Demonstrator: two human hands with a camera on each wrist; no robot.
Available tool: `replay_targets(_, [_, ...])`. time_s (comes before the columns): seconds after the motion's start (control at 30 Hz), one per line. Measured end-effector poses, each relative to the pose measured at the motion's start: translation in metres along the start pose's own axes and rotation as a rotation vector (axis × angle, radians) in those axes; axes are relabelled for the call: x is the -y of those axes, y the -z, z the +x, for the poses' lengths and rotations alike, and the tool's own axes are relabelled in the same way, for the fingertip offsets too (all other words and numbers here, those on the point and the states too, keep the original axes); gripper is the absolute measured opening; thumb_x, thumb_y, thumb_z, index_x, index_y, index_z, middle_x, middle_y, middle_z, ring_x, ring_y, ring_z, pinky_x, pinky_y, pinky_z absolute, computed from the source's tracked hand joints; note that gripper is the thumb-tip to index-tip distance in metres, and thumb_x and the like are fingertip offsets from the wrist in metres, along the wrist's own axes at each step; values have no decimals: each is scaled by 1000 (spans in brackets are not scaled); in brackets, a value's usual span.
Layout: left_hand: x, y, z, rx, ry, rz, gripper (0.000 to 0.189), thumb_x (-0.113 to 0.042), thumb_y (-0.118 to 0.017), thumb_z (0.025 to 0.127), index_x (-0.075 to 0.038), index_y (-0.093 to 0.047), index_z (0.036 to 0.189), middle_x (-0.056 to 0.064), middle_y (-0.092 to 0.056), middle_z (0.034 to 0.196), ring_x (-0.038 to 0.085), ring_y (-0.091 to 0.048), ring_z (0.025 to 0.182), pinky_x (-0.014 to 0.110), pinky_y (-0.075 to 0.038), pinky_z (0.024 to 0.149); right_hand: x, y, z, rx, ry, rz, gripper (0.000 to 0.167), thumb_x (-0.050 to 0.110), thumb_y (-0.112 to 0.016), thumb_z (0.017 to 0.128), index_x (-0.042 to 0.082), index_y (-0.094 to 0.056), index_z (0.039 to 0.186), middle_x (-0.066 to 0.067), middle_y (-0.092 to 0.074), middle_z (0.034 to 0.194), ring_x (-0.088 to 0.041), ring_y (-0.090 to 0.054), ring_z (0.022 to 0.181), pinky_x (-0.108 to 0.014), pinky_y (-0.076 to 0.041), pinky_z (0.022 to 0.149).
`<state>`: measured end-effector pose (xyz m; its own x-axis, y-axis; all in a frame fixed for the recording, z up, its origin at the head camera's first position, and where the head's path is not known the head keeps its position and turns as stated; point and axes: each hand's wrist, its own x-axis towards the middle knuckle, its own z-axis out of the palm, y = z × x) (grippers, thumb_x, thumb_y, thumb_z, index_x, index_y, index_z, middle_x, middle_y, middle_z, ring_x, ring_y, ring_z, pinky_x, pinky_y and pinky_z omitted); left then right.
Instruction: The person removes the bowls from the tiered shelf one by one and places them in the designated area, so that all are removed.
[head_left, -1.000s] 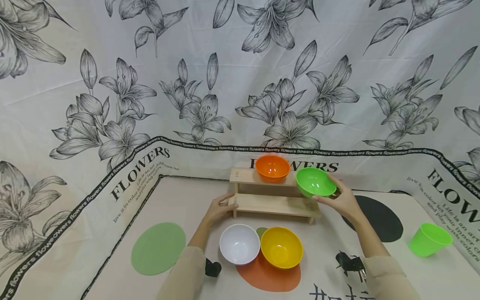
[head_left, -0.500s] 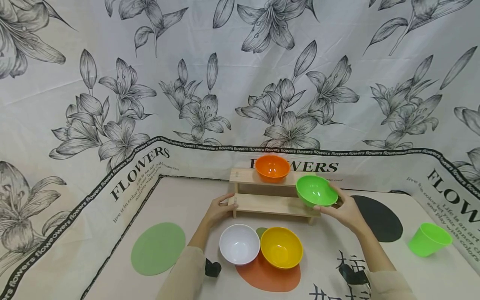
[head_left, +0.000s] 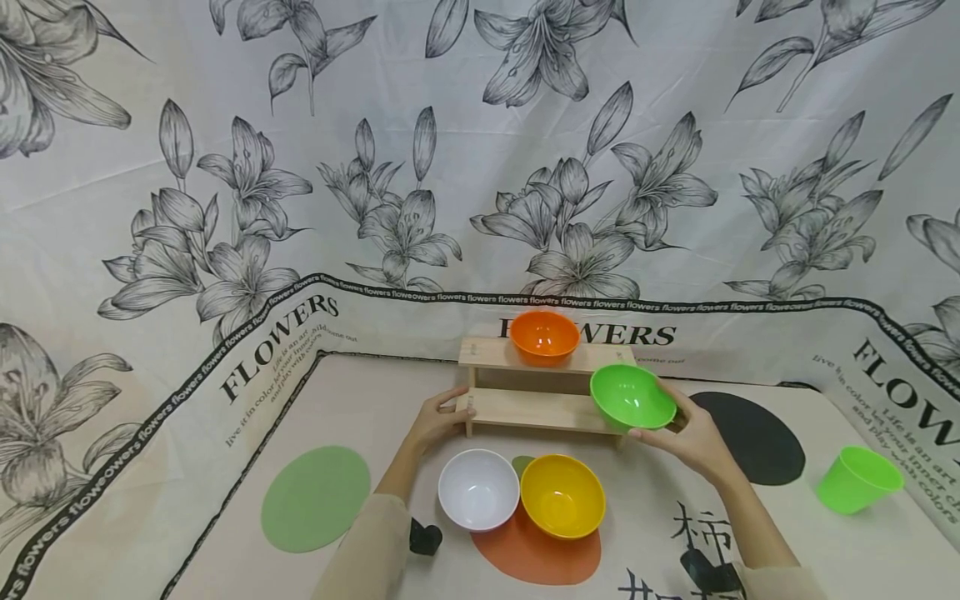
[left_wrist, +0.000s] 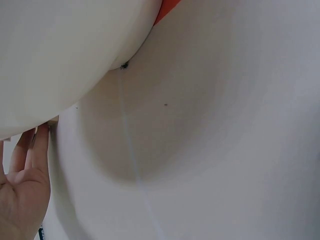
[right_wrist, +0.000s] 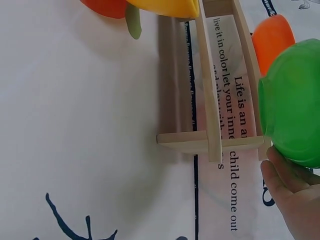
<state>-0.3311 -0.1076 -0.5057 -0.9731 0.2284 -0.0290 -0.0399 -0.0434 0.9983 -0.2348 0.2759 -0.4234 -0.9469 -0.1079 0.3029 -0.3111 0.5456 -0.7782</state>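
Observation:
My right hand grips a green bowl by its right side, thumb low at the front. The bowl overlaps the right end of a two-tier wooden shelf in the head view, its inside facing me. My left hand holds the left end of the shelf's lower board. An orange bowl sits on the upper board. In front of the shelf, a white bowl and a yellow bowl stand side by side. The left wrist view shows the left fingers partly hidden behind the white bowl.
A bright green cup stands at the far right of the table. Flat printed patches, one green and one black, mark the tablecloth. A flowered cloth hangs behind the shelf.
My right hand has lowered the green bowl from the upper board's height to around the lower board's right end. My left hand and the other bowls stay where they were.

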Motion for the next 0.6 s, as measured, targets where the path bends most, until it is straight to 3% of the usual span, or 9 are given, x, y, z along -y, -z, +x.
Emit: replay_targets(0.6, [1,0,0,4,-1,0,54,-2,-67,85,0,-48,135,33,-55,120,39,-61,105,39,-55,86,-1,-7,-19,0,-21,15,89,13,-77,77,-7,-24,145,-35,-35,139,-48,-44,119,1,-37,85])
